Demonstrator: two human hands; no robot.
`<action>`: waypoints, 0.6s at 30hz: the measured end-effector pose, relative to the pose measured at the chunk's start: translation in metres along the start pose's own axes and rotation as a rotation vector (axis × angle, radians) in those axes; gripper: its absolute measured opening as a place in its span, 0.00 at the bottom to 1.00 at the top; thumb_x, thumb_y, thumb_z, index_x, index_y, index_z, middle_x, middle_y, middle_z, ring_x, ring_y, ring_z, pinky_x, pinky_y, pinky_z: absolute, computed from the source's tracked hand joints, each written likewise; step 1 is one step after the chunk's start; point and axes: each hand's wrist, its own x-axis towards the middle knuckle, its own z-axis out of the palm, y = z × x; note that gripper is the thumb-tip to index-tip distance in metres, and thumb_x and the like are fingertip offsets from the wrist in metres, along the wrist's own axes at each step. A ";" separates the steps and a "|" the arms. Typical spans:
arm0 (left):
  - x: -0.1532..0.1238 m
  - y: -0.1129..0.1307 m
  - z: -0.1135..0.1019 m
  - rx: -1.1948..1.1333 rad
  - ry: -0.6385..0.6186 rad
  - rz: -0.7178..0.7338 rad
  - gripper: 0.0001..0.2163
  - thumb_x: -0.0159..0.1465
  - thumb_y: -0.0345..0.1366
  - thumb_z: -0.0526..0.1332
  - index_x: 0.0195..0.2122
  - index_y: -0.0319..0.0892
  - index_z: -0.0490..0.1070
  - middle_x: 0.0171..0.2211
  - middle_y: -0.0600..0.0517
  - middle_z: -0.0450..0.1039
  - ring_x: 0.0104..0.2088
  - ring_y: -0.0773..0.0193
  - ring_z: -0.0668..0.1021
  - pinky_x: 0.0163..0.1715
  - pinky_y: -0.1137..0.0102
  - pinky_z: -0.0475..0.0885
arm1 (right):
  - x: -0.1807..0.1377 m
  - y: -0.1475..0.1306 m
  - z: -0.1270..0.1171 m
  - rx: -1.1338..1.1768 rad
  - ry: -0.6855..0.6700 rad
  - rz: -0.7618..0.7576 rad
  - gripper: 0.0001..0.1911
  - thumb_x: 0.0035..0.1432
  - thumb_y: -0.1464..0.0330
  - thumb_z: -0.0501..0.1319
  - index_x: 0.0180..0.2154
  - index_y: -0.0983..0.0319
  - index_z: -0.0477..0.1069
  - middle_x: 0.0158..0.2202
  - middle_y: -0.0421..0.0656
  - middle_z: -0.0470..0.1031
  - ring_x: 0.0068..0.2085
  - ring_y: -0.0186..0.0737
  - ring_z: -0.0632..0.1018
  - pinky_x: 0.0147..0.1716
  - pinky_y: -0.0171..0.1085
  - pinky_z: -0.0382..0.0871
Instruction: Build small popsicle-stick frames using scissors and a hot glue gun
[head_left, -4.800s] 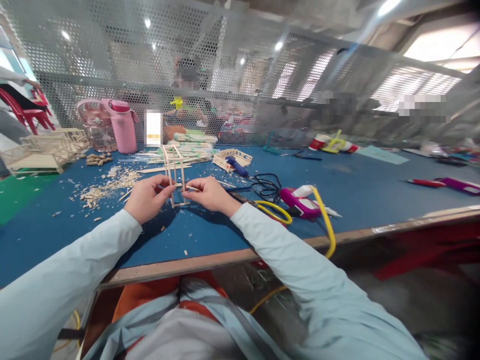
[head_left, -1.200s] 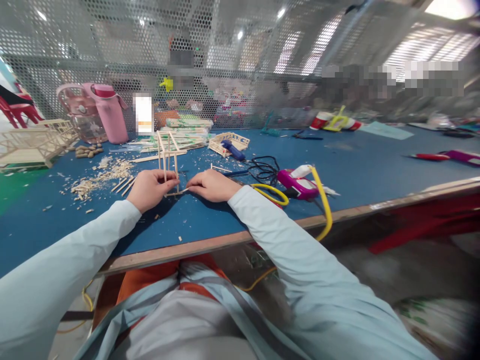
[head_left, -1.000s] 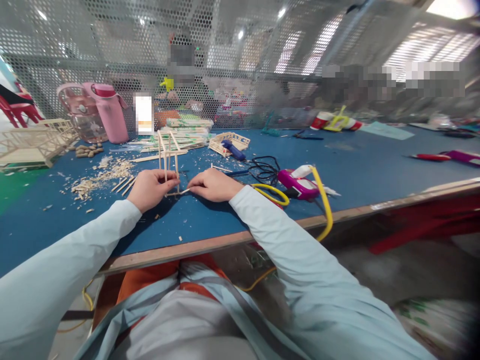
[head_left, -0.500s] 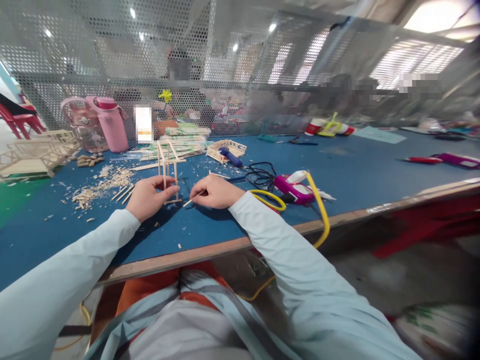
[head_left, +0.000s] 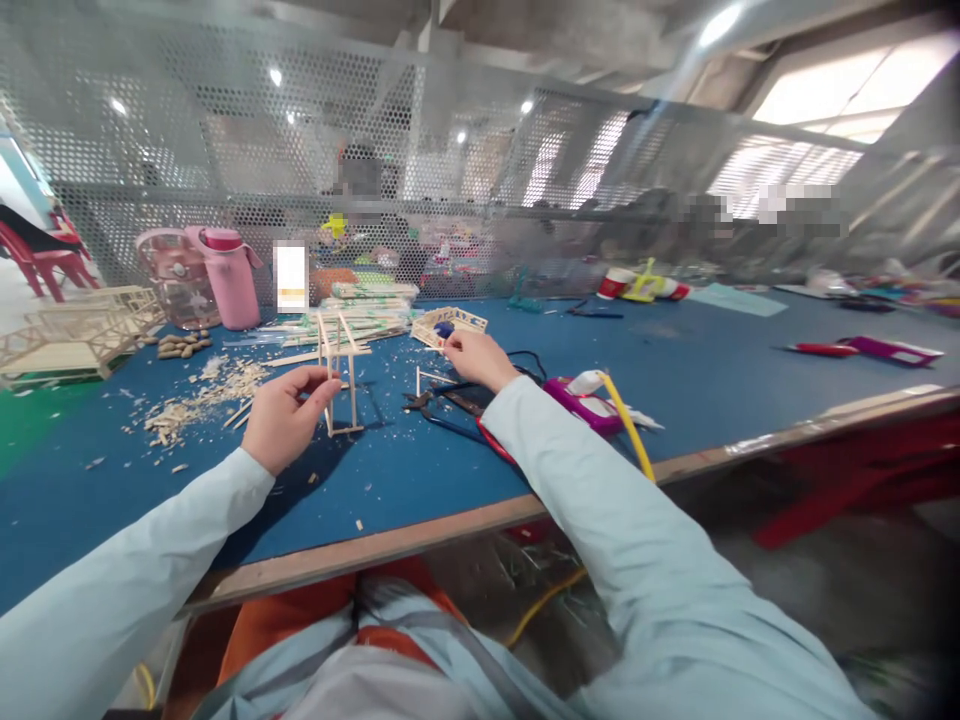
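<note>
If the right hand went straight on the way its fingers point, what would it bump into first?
Probably the blue glue gun, right in front of the right hand. Depth is unclear here, so the hand may be touching it. After that would likely come the shallow wooden stick tray.

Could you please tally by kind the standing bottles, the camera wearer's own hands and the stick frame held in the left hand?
Bottles: 2 (pink bottle, clear bottle)
Hands: 2 (left hand, right hand)
Held stick frame: 1
Total: 5
</note>
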 end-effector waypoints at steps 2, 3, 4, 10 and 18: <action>0.000 -0.001 0.000 -0.001 -0.001 -0.003 0.14 0.57 0.45 0.57 0.35 0.39 0.73 0.29 0.51 0.75 0.25 0.67 0.72 0.26 0.74 0.67 | -0.001 0.003 -0.001 0.015 0.103 0.088 0.11 0.55 0.66 0.54 0.31 0.62 0.74 0.36 0.48 0.76 0.34 0.40 0.73 0.29 0.34 0.61; 0.000 -0.001 0.000 -0.001 0.001 -0.003 0.14 0.57 0.45 0.57 0.35 0.39 0.73 0.29 0.51 0.76 0.25 0.67 0.72 0.26 0.74 0.67 | -0.002 0.004 0.000 0.013 0.125 0.111 0.11 0.54 0.66 0.55 0.31 0.62 0.75 0.35 0.48 0.76 0.34 0.41 0.73 0.29 0.35 0.61; 0.000 -0.001 0.000 0.001 0.003 -0.002 0.14 0.57 0.44 0.57 0.35 0.39 0.73 0.29 0.51 0.76 0.26 0.67 0.72 0.26 0.74 0.67 | -0.002 0.005 0.000 0.005 0.117 0.110 0.11 0.54 0.65 0.55 0.30 0.62 0.75 0.35 0.48 0.76 0.34 0.41 0.73 0.29 0.35 0.62; 0.005 0.001 -0.005 -0.050 0.033 -0.012 0.15 0.56 0.44 0.58 0.36 0.38 0.75 0.28 0.51 0.75 0.25 0.67 0.71 0.28 0.73 0.69 | -0.009 -0.006 0.002 -0.061 0.102 -0.046 0.14 0.55 0.63 0.55 0.34 0.62 0.76 0.35 0.49 0.76 0.37 0.42 0.74 0.32 0.36 0.63; 0.014 0.022 -0.021 -0.429 0.003 -0.213 0.21 0.48 0.50 0.64 0.35 0.38 0.75 0.25 0.52 0.73 0.25 0.68 0.72 0.26 0.74 0.70 | -0.027 -0.067 -0.037 0.360 0.488 -0.678 0.18 0.52 0.71 0.54 0.46 0.62 0.68 0.45 0.48 0.71 0.46 0.42 0.71 0.46 0.42 0.64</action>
